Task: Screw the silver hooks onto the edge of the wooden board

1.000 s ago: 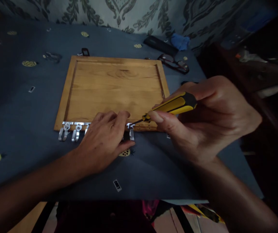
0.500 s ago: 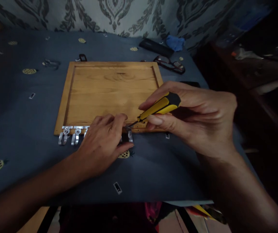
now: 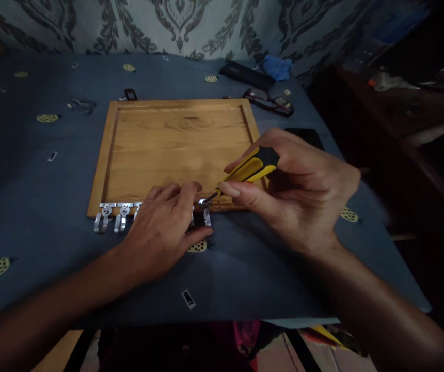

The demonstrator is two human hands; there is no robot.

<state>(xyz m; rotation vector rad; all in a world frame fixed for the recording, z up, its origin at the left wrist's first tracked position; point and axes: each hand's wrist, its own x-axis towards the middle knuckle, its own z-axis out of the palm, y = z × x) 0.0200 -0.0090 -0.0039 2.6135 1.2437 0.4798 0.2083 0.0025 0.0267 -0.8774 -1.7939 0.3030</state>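
A framed wooden board (image 3: 175, 150) lies on the table with silver metal hooks (image 3: 120, 223) along its near edge. My left hand (image 3: 160, 222) is closed over that edge, fingers on top and thumb below, holding a metal hook (image 3: 207, 218) against the wood. It hides the middle hooks. My right hand (image 3: 299, 191) grips a yellow and black screwdriver (image 3: 251, 168) between thumb and fingers. The screwdriver slants down to the left, and its tip meets the held hook near the board's edge. Small dark holes show in the edge just right of it.
The table has a blue pineapple-print cloth (image 3: 51, 217). Past the board lie loose metal hooks (image 3: 81, 106), a small black loop (image 3: 130, 94), eyeglasses (image 3: 270, 102), a black case (image 3: 247, 76) and a blue cloth (image 3: 277, 67). A dark flat object (image 3: 305, 137) lies behind my right hand.
My right hand has shifted slightly left and turned, with the screwdriver in it. The left hand stays in place on the hook and board.
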